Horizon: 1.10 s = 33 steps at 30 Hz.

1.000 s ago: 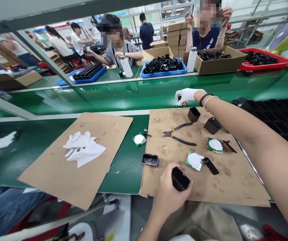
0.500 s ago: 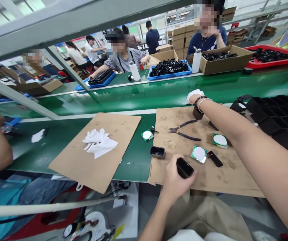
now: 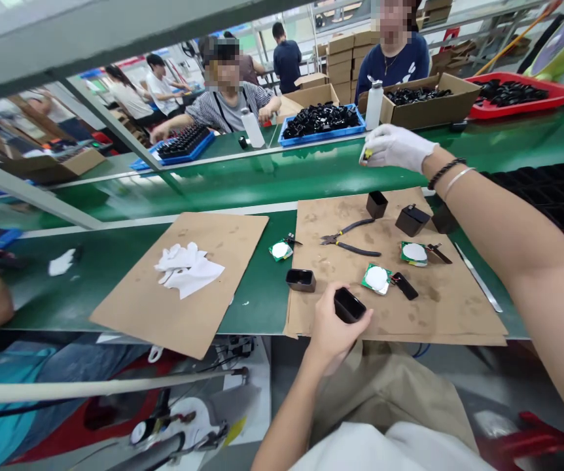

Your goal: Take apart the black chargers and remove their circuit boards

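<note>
My left hand (image 3: 328,327) is bare and grips a black open-topped plastic case (image 3: 349,305) at the front edge of the cardboard. My right hand (image 3: 397,147), in a white glove, is raised over the green bench with its fingers closed on a small white-and-yellow piece (image 3: 368,154), mostly hidden by the glove. Near my left hand lie a green circuit board with a white disc (image 3: 376,279), a small black flat part (image 3: 404,286) wired to it, and another black case (image 3: 301,280). Diagonal cutting pliers (image 3: 351,239) lie open on the cardboard.
More boards (image 3: 413,253) (image 3: 281,250), black cases (image 3: 377,205) (image 3: 412,220) and a metal strip (image 3: 478,278) lie around. White gloves (image 3: 188,268) rest on a cardboard sheet at left. Across the bench stand a blue tray (image 3: 286,140), a bottle (image 3: 373,104) and co-workers.
My right hand has lifted up from behind the cardboard's far edge, bringing the small piece into view. My left hand keeps hold of the black case. The view has shifted slightly.
</note>
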Motion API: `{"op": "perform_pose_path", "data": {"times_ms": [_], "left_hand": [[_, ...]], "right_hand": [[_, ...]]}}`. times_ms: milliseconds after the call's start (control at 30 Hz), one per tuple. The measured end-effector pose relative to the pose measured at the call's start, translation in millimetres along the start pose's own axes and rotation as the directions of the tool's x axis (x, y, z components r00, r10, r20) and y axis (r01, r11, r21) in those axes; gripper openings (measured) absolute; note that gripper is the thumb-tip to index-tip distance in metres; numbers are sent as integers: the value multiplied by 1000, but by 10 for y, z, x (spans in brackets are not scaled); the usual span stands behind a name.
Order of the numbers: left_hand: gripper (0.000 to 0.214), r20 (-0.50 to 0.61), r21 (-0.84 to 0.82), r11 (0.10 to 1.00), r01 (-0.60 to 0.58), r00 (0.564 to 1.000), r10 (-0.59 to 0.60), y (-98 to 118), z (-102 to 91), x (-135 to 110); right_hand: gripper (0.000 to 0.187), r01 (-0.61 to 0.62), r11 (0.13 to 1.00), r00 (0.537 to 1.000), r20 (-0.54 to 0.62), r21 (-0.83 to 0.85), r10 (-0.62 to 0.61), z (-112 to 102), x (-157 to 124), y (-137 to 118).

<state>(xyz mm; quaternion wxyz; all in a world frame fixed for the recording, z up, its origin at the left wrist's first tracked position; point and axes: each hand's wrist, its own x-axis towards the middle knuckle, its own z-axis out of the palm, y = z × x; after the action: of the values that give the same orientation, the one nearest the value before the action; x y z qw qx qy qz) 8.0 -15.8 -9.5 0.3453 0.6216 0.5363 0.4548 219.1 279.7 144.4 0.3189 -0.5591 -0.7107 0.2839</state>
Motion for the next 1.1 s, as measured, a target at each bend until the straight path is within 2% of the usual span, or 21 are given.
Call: {"op": "perform_pose_path", "data": {"times_ms": [100, 167, 200, 233, 267, 300, 333, 367, 433, 533, 700, 867, 1100], "left_hand": [[45, 40, -119, 993, -4, 999, 9, -8, 0, 3], [46, 67, -232, 973, 19, 998, -4, 28, 6, 8], [48, 69, -287, 958, 27, 998, -7, 60, 11, 9], [50, 62, -335, 942, 25, 998, -5, 98, 16, 8], [53, 53, -372, 928, 14, 999, 7, 141, 23, 7], [55, 44, -398, 917, -6, 999, 26, 186, 28, 6], [58, 33, -414, 910, -33, 998, 51, 228, 32, 6], [60, 25, -422, 904, -64, 996, 82, 268, 34, 7], [65, 27, -432, 894, -120, 989, 145, 340, 21, 13], [69, 70, -409, 895, -178, 972, 225, 440, -38, 26], [70, 126, -327, 911, -250, 944, 305, 572, -141, 53], [70, 119, -341, 846, -411, 873, 472, 595, -157, 86], [79, 132, -335, 819, -466, 837, 531, 606, -204, 119]], "right_hand": [[28, 68, 956, 997, 19, 286, -76, -191, -420, -63], [28, 120, 783, 987, 10, 610, -159, -205, -891, -67], [31, 171, 717, 977, -19, 675, -215, -168, -1164, -58], [36, 234, 688, 964, -74, 687, -255, -103, -1444, -42], [38, 311, 677, 949, -179, 667, -260, -14, -1717, -21], [36, 421, 687, 904, -331, 592, -269, 89, -1969, 0], [36, 511, 718, 841, -448, 472, -304, 200, -2187, 19], [39, 575, 722, 791, -487, 384, -370, 309, -2364, 31], [48, 664, 681, 727, -481, 308, -491, 491, -2591, 32], [57, 727, 614, 683, -419, 307, -598, 626, -2691, -17], [68, 749, 567, 660, -303, 344, -688, 594, -2733, -115], [70, 666, 594, 715, -156, 451, -682, 531, -2846, -186], [70, 735, 534, 647, -193, 419, -738, 555, -2867, -192]]}}
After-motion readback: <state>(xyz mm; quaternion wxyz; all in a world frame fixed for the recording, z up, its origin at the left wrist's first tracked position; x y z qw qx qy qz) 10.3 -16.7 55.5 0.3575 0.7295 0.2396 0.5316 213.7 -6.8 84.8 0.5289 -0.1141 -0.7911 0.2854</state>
